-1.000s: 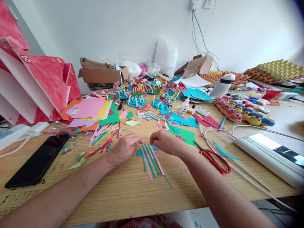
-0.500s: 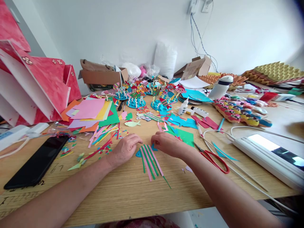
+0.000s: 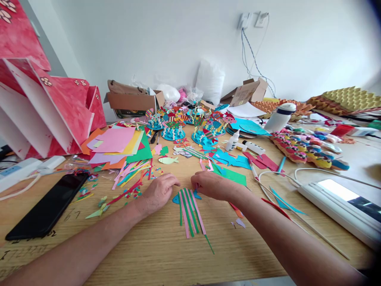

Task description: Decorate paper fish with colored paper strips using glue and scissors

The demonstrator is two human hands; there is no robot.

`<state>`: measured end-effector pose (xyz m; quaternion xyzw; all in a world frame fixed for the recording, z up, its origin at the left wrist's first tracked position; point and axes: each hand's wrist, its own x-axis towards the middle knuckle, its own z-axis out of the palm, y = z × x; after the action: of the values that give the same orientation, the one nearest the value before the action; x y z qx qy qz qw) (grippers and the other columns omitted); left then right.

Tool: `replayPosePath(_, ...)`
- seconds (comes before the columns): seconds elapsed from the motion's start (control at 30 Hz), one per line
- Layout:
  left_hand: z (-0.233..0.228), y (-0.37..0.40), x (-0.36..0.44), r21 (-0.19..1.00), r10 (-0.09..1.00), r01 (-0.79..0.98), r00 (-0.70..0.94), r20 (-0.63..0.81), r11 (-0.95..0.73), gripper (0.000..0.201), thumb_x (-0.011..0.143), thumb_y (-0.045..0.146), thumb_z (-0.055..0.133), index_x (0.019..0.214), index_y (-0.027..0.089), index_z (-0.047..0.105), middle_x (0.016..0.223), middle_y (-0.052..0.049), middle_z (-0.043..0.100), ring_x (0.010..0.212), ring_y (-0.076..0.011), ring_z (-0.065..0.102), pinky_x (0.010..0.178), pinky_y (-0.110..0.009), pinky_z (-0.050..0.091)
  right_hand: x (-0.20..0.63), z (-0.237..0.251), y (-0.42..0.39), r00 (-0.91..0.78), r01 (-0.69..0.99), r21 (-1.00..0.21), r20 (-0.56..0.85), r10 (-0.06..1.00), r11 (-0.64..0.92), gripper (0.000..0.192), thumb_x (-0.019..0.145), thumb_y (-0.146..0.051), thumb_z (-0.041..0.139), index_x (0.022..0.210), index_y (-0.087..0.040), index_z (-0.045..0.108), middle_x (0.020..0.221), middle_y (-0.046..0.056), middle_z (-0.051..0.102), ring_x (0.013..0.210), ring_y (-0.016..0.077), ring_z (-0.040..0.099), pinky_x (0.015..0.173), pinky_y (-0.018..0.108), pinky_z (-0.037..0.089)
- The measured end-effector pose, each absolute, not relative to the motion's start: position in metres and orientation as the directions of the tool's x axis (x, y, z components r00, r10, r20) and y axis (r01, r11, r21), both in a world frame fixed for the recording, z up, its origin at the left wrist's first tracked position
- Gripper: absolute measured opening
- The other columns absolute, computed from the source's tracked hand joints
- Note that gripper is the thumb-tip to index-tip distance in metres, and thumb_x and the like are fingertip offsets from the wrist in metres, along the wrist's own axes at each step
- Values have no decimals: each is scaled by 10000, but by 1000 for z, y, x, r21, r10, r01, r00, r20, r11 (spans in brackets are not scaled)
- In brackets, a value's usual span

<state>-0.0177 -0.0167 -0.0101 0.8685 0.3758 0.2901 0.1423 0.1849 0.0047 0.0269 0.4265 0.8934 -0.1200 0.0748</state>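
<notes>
Blue fish (image 3: 176, 199) | left hand (image 3: 160, 192), right hand (image 3: 210, 185): half-curled near either end | grips unclear

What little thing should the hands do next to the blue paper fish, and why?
I'd probably use the left hand to gently press the pink and green strips against the blue paper fish. They lie side by side across its body and reach well past it, so they might slip. The left hand is near its head; I can't see whether they're stuck.
</notes>
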Motion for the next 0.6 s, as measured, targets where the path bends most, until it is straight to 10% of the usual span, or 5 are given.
replayPosePath(0.3,11,-17,-28,400,765,704,644,-12,-586,92,745,179,476,787,179,558,802,-10,574,738,-144,523,636,-237,376,187,28,2,-617,787,-184,-235,752,588,170,715,-119,452,769,-191,596,812,25,635,738,133,554,607,196,354)
replayPosePath(0.6,14,-25,-25,386,749,713,658,-78,-585,72,728,212,531,796,191,521,828,1,542,779,-149,508,648,-236,365,189,26,1,-598,801,-202,-240,764,564,169,690,-115,464,760,-194,596,767,5,639,698,115,548,577,184,338)
